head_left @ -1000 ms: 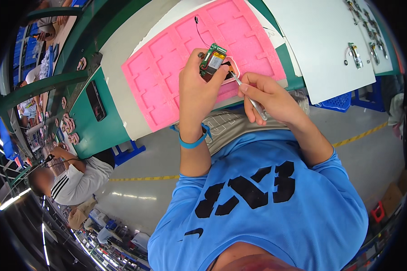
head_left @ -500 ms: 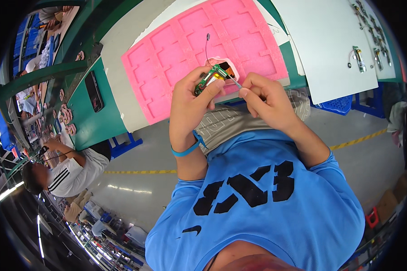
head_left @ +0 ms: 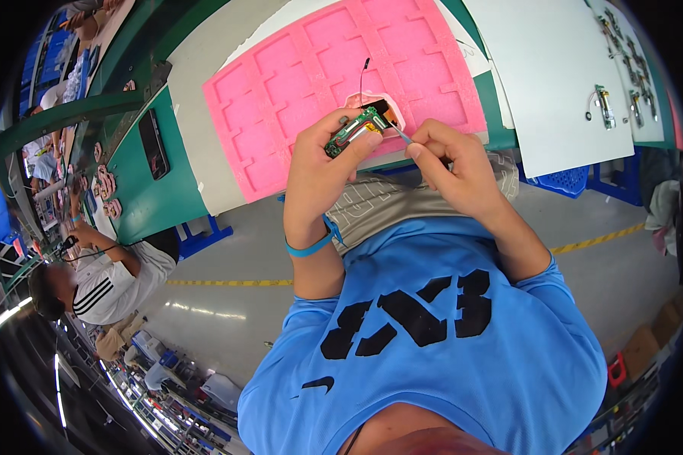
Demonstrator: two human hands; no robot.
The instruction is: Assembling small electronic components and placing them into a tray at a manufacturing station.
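- Nearest the camera is the blue shirt [head_left: 432, 387]; a blue wristband [head_left: 309, 249] circles the left wrist.
- The left hand [head_left: 319, 163] is closed on a green circuit board [head_left: 357, 129], gripping it by its left part. The thumb lies along the board's near edge, the index finger curls round its upper-left end, and the remaining fingers are mostly hidden beneath.
- The board sits tilted between that thumb and fingers, its right end sticking out past the thumb tip toward the right hand.
- The right hand [head_left: 459, 167] pinches a slim metal tool [head_left: 404, 136] between thumb and index finger, other fingers curled in. The tool's tip points up-left, close to the board's right end; whether it touches is too small to tell.
- Just beyond the board, partly covered by it, is a pale pink casing [head_left: 400, 114] with a dark and orange inside.
- A thin dark cable [head_left: 363, 80] rises from behind the board over the pink tray [head_left: 281, 61], which has square recesses.
- To the right, a white sheet [head_left: 546, 91] bears a small board [head_left: 604, 108], well apart from both hands.
- To the left, a dark phone [head_left: 154, 144] lies on the green tabletop [head_left: 182, 182].
- Farther left, a co-worker [head_left: 121, 284] in a white top sits at the bench.
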